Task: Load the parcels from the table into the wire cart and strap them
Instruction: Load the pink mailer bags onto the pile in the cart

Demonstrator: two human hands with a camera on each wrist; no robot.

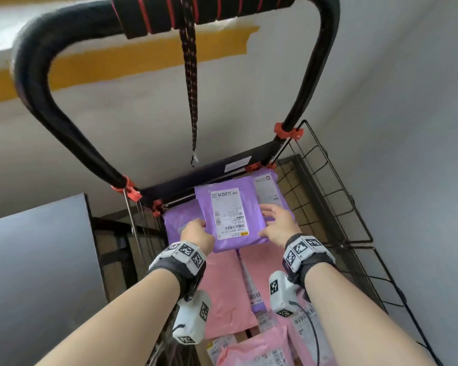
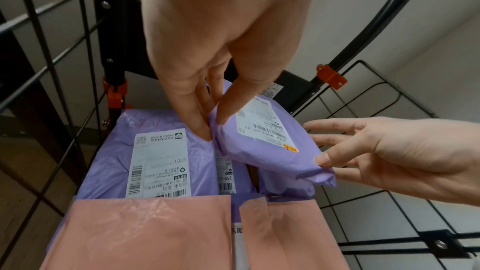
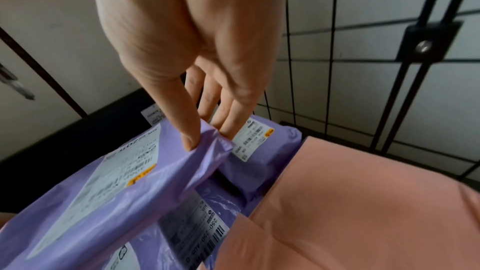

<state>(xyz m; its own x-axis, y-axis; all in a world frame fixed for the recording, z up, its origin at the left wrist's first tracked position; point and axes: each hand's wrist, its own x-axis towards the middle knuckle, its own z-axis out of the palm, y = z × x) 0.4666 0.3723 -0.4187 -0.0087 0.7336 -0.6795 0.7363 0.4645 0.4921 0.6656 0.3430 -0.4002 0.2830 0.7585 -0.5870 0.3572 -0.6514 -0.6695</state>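
A small purple parcel (image 1: 236,220) with a white label hangs tilted over the far end of the wire cart (image 1: 331,196). My left hand (image 1: 201,228) pinches its left edge between thumb and fingers (image 2: 205,128). On the right edge my right hand (image 1: 266,223) holds it, thumb (image 3: 191,141) on top and the other fingers behind the fold. Under it lie flat purple parcels (image 2: 109,161), and nearer me pink parcels (image 1: 228,286) fill the cart. A black strap with red dots (image 1: 192,88) dangles from the cart's handle (image 1: 50,101).
The cart's wire side (image 3: 337,59) rises close on the right, with its black back bar (image 1: 209,170) just beyond the parcels. A grey table top (image 1: 37,260) lies to the left. More pink parcels with labels (image 1: 262,350) sit at the near end.
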